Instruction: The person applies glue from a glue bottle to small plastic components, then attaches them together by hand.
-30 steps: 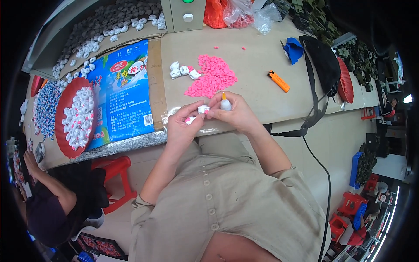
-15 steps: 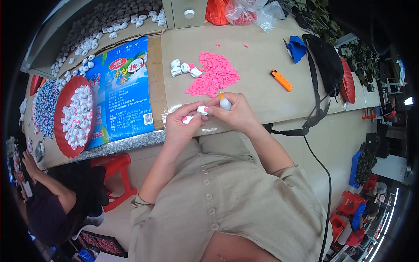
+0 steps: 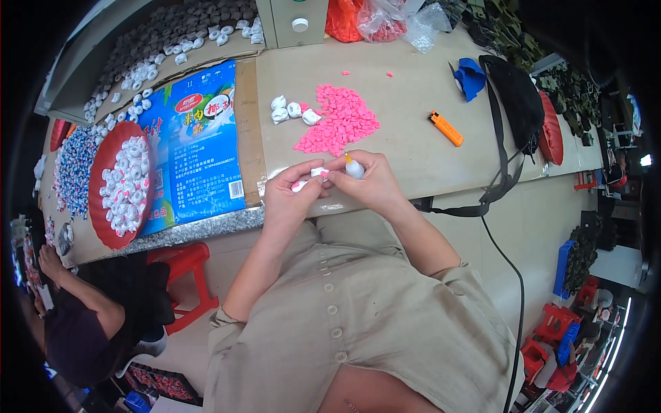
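Over the table's near edge, my left hand (image 3: 289,193) is closed on a small white piece (image 3: 318,172) with a pink bit on it. A second white piece (image 3: 299,186), also with pink, sits in the same hand's fingers. My right hand (image 3: 377,184) keeps a small squeeze bottle (image 3: 354,168) with a yellow tip in its grip, while its thumb and fingertip touch the first white piece. Just beyond both hands spreads a pile of small pink pieces (image 3: 341,120). Several loose white pieces (image 3: 279,110) lie at its left side.
To the left, a red dish (image 3: 100,217) full of white pieces stands by a blue printed cardboard sheet (image 3: 200,158). An orange lighter (image 3: 446,129), blue cloth (image 3: 469,79) and black bag (image 3: 513,96) lie right. A co-worker's arm (image 3: 89,292) shows at lower left.
My fingers have shifted on the white piece, and my right fingertips now cover more of its pink bit. The bottle stays in my right hand. The whole view has shifted slightly.
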A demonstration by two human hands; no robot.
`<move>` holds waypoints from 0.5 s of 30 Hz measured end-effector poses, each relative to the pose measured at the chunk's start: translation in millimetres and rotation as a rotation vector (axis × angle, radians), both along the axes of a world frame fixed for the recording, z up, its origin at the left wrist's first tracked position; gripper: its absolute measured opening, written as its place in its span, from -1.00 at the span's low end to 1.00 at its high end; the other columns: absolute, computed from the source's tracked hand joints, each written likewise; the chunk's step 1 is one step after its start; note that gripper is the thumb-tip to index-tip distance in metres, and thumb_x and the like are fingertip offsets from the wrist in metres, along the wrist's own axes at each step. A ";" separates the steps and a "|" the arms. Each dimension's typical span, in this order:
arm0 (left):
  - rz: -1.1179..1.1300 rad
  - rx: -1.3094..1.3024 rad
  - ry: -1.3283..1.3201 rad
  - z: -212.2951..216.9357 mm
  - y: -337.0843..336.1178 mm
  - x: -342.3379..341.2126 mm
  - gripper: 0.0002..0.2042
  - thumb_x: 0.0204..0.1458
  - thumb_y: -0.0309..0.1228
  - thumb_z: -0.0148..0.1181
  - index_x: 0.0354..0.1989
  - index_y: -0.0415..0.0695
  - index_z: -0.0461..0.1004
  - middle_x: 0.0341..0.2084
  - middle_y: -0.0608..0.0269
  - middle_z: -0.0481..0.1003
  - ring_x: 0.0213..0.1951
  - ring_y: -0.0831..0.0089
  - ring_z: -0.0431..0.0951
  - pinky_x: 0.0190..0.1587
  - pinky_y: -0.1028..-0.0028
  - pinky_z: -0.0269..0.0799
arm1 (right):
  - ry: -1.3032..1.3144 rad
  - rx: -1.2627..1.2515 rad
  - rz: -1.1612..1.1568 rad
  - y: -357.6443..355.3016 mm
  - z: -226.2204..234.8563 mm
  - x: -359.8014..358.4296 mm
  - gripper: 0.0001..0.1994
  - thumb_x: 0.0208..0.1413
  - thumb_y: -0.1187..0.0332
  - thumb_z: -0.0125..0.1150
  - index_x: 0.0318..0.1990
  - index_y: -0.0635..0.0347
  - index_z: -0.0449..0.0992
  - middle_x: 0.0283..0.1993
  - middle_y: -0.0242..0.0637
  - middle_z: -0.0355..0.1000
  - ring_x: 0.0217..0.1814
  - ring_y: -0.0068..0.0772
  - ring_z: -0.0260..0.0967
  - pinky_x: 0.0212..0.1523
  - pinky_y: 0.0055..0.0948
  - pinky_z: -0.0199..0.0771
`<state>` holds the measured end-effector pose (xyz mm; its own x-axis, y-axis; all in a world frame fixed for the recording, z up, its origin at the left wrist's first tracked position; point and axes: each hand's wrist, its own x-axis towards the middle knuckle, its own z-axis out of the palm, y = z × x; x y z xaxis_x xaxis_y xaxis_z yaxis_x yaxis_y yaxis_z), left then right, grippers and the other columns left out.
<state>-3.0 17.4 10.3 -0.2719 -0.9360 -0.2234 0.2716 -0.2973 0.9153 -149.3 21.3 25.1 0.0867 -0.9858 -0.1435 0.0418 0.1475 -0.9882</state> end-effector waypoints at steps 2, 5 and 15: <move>0.013 0.007 -0.006 -0.1 -0.9 0.9 -0.76 -0.11 -0.65 -0.02 -0.21 -0.32 0.37 -0.47 0.18 0.46 -0.48 0.56 0.44 -0.39 0.61 0.37 | -0.021 0.002 -0.006 -0.1 -1.4 2.4 -0.91 -0.16 0.53 0.11 -0.45 0.36 0.44 -0.48 -0.30 0.41 -0.44 -0.65 0.34 -0.46 -0.65 0.34; 0.039 -0.013 0.005 0.2 2.2 3.8 -0.77 -0.12 -0.63 0.02 -0.23 -0.30 0.38 -0.48 0.20 0.45 -0.46 0.56 0.47 -0.40 0.62 0.44 | 0.042 -0.062 0.003 2.6 -5.5 7.1 -0.91 -0.16 0.52 0.11 -0.44 0.34 0.44 -0.51 -0.34 0.39 -0.47 -0.70 0.30 -0.49 -0.66 0.31; 0.718 -0.462 -0.615 33.9 -33.1 96.9 -0.82 -0.14 -0.53 0.10 -0.30 -0.19 0.44 -0.49 0.32 0.39 -0.43 0.62 0.34 -0.37 0.62 0.29 | -0.017 -0.038 -0.037 8.3 -3.5 -15.1 -0.76 -0.15 0.44 0.14 -0.26 0.25 0.33 -0.47 -0.47 0.25 -0.44 -0.72 0.16 -0.42 -0.70 0.20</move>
